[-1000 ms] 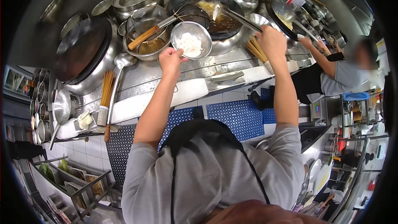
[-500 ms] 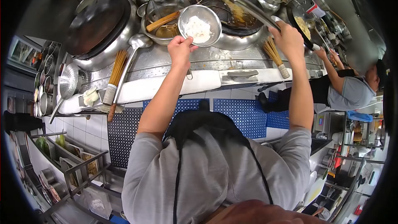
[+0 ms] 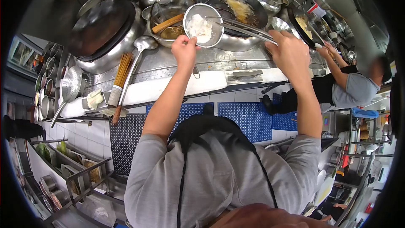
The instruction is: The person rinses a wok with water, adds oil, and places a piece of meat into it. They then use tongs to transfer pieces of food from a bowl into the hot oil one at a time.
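Observation:
My left hand (image 3: 184, 51) grips the near rim of a metal bowl (image 3: 216, 33), tilted to show white, floury-looking pieces (image 3: 199, 28). Metal tongs (image 3: 244, 30) are in my right hand (image 3: 289, 57), its fingers closed round them. The tips of the tongs reach over the bowl's right side, close to the white pieces. Behind the bowl and to its right, a dark wok (image 3: 259, 13) holds oil with golden food (image 3: 239, 9) in it. A pot with a wooden-handled strainer (image 3: 168, 23) stands just left of the bowl.
An empty dark wok (image 3: 101, 27) stands at the left. A ladle (image 3: 139, 59), a bamboo brush (image 3: 120, 78) and a perforated skimmer (image 3: 69, 83) lie near the counter's left front. A co-worker (image 3: 352, 86) stands at the right by another wok (image 3: 301, 27).
My right hand has lowered and swung the tongs from over the oil wok to the bowl. The bowl has hardly moved. The co-worker's hands have shifted slightly.

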`<state>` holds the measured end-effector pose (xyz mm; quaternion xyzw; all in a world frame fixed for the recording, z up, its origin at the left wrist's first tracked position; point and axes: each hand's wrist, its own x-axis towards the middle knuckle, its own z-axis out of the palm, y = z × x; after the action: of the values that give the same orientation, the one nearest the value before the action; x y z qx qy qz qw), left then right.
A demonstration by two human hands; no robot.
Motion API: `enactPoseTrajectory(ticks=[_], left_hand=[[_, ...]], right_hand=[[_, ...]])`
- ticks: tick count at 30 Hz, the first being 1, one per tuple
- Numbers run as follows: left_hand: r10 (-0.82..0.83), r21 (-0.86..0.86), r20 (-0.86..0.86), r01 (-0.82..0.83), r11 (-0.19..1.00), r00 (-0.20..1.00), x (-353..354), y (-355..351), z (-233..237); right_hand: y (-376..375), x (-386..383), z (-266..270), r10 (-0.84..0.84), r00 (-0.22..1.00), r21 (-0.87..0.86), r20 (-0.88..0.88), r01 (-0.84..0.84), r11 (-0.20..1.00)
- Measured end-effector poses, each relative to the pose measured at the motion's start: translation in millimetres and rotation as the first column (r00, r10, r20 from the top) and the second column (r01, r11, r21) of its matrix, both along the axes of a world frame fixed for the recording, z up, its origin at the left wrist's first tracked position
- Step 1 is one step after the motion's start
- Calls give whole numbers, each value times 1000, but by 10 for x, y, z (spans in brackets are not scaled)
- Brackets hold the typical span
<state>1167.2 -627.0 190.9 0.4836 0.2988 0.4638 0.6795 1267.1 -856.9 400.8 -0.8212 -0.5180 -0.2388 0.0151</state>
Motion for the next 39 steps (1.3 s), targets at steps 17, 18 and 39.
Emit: enactPoseTrajectory(ticks=[17,18,39], left_hand=[[-148,-270,-47,130,954,988,602,9,-6],[-152,-276,-57,131,952,987,642,29,-56],[-154,-320,47,161,934,987,417,-164,-114]], right_hand=[[-222,476,-85,-184,982,230,-41,188,955],[-223,568,-55,-190,982,245,-20,189,951],[353,1796,-505,-465,862,-35,-203,468,883]])
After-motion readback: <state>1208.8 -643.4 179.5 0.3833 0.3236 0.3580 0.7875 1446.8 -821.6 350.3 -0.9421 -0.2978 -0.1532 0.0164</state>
